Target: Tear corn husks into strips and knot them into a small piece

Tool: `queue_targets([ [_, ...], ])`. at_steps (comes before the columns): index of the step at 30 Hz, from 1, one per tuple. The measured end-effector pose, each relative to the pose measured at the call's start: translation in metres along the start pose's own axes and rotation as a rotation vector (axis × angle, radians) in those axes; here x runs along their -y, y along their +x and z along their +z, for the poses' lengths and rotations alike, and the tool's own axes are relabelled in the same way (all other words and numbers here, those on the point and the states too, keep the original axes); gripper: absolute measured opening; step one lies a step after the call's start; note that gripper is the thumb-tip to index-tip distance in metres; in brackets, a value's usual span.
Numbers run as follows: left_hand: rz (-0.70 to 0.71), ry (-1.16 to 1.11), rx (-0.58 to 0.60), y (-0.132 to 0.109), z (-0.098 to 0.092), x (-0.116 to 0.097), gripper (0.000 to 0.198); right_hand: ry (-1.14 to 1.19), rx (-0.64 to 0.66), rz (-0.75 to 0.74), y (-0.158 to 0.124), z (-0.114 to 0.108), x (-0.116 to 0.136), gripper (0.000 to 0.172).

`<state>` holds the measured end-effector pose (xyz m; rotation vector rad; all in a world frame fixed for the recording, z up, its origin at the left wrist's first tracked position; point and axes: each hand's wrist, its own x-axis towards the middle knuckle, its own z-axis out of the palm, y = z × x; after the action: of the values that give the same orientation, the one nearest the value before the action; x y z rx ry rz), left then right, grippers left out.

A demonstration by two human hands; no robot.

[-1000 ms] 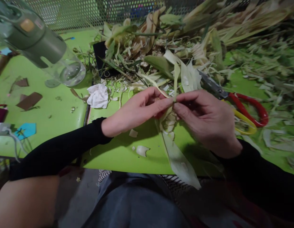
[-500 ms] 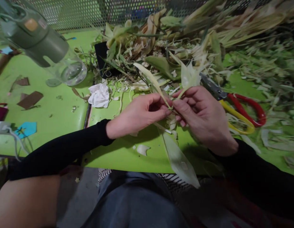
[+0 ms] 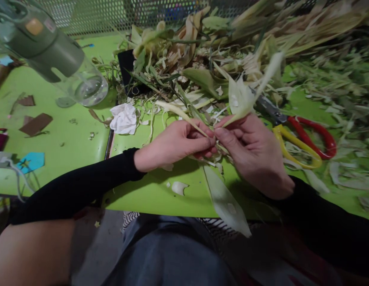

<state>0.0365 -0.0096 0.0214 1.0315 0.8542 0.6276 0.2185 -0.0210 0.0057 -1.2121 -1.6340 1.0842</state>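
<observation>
Pale corn husk pieces run between my two hands, whose fingertips meet over the green table. My left hand (image 3: 184,139), closed in a pinch, grips a narrow husk strip (image 3: 175,110) that sticks out toward the upper left. Between thumb and fingers, my right hand (image 3: 251,149) pinches a wider corn husk (image 3: 240,97), which flares upward past the knuckles. The exact spot where the pieces cross is partly covered by my fingers. Below the hands a broad husk leaf (image 3: 226,200) lies over the table's front edge. Scissors (image 3: 303,137) with red and yellow handles rest beside my right hand.
Behind the hands is a heap of husks and shreds (image 3: 199,47), with a dark flat object (image 3: 126,71) partly under it. A crumpled white tissue (image 3: 124,118), a green-topped bottle (image 3: 65,59), brown scraps (image 3: 36,124) and a blue paper piece (image 3: 31,162) lie leftward on the table (image 3: 80,147).
The husk in my right hand has opened out and now reaches further up and right. The strip in my left hand has tilted lower to the left. Both hands remain close together.
</observation>
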Motion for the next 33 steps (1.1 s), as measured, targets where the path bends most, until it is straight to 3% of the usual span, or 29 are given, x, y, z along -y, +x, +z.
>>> queue_targets([
  [3,-0.044,-0.080,-0.009,0.000,0.001,0.001,0.015,-0.065,-0.048,-0.014,-0.001,0.000,-0.003,0.027],
  [6,-0.072,-0.106,-0.022,0.000,-0.001,-0.002,0.013,-0.079,-0.005,0.021,0.004,-0.005,-0.004,0.034],
  [9,0.027,-0.115,-0.118,0.000,-0.005,-0.010,0.013,-0.117,0.095,0.026,0.009,-0.012,-0.002,0.043],
  [11,0.089,-0.127,-0.187,0.001,-0.009,-0.015,0.014,-0.235,0.091,-0.049,0.010,-0.017,-0.001,0.041],
  [15,0.103,-0.188,-0.214,0.003,-0.012,-0.018,0.012,-0.546,-0.207,-0.344,0.008,-0.022,0.002,0.023],
  [17,0.109,-0.235,-0.216,0.005,-0.011,-0.016,0.008,-0.672,-0.275,-0.469,0.007,-0.021,0.004,0.018],
  [19,0.129,-0.261,-0.223,0.006,-0.009,-0.015,0.011,-0.708,-0.110,-0.496,0.009,-0.017,0.007,0.022],
  [22,0.175,-0.275,-0.242,0.006,-0.006,-0.013,0.010,-0.601,0.157,-0.385,0.011,-0.006,0.012,0.033],
  [26,0.209,-0.263,-0.231,0.004,-0.005,-0.011,0.006,-0.501,0.246,-0.282,0.009,0.004,0.022,0.034],
  [33,0.124,-0.277,-0.162,0.006,-0.009,-0.009,0.009,-0.410,0.374,-0.291,0.005,-0.002,0.029,0.032],
])
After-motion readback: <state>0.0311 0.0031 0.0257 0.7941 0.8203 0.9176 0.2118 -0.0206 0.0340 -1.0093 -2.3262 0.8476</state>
